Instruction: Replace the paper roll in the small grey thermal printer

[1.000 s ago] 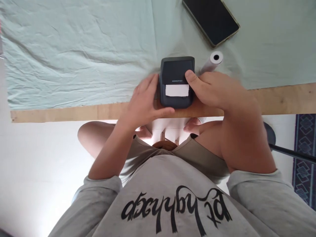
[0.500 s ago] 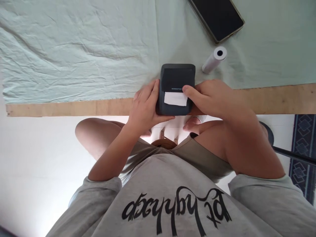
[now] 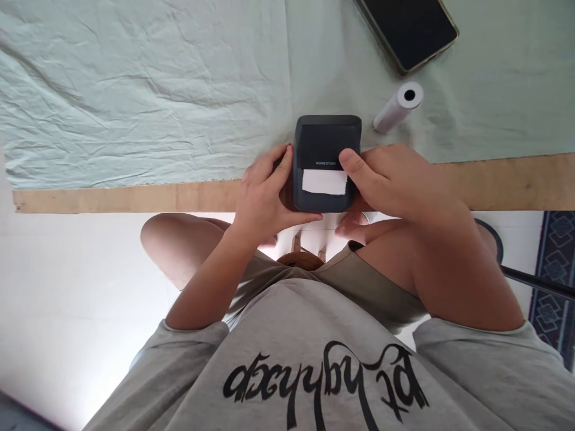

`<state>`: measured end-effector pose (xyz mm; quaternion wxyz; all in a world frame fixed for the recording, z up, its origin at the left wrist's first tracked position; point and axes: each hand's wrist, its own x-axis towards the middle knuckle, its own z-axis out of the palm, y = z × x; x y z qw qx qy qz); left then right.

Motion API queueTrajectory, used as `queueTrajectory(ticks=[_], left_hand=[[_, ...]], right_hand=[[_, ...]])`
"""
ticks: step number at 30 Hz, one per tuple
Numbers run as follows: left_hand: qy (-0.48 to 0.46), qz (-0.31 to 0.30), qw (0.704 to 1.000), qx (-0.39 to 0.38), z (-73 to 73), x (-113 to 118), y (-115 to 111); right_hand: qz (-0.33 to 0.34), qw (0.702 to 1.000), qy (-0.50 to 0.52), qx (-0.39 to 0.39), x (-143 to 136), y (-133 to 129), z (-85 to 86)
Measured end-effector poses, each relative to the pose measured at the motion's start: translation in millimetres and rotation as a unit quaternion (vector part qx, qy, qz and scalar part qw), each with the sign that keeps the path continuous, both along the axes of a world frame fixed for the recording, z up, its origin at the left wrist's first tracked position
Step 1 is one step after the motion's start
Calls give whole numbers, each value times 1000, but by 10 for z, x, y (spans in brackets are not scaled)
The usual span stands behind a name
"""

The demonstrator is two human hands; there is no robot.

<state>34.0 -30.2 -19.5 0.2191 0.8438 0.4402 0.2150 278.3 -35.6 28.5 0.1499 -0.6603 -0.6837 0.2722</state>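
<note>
A dark label printer [image 3: 330, 140] with small lettering on its lid is held at the front edge of the table. A strip of white paper [image 3: 324, 181] sticks out of its slot and lies over its front part. My left hand [image 3: 265, 194] grips the printer's left side, its thumb along the near edge. On the other side my right hand [image 3: 390, 176] grips the printer, with the thumb on the lid near the slot; its other fingers are mostly hidden. Beyond my right hand stands a white paper roll [image 3: 395, 111], leaning in view, with a dark core.
A phone [image 3: 408, 30] with a dark screen lies at the back right. Pale green cloth [image 3: 157, 90] covers the table, and a bare wooden edge [image 3: 126, 197] runs along its front. My legs and a wooden stool [image 3: 302, 260] are below.
My right thumb has shifted off the paper strip's top corner and up onto the lid. Both hands still hold the printer. The whole view has moved slightly.
</note>
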Motion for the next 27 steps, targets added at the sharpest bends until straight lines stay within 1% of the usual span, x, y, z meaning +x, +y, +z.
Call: queueTrajectory(ticks=[1, 3, 9, 13, 16, 18, 20, 22, 25, 27], left_hand=[[-4, 1, 1000, 1, 6, 4, 4], [-11, 3, 1000, 3, 22, 15, 8], [-35, -4, 999, 8, 31, 28, 12], [-24, -1, 1000, -1, 10, 27, 14], [-7, -2, 1000, -3, 15, 35, 10], [-4, -5, 1000, -8, 32, 44, 4], [-18, 0, 1000, -24, 52, 59, -5], [-36, 22, 998, -43, 66, 83, -14], [-29, 52, 998, -37, 66, 136, -28], [-11, 54, 998, -24, 58, 171, -38]], right_hand=[[5, 1000, -4, -5, 4, -10, -21], [15, 999, -19, -41, 6, -22, -31], [30, 998, -42, -47, -1, -29, 52], [47, 996, -62, -47, -30, -29, 116], [28, 992, -87, -88, -42, -21, 167], [24, 989, -83, -119, -21, -10, 195], [27, 988, -69, -134, 17, 0, 220], [19, 991, -65, -112, 47, 6, 250], [-28, 996, -73, -30, 28, 5, 324], [-54, 996, -62, 26, -25, 4, 395]])
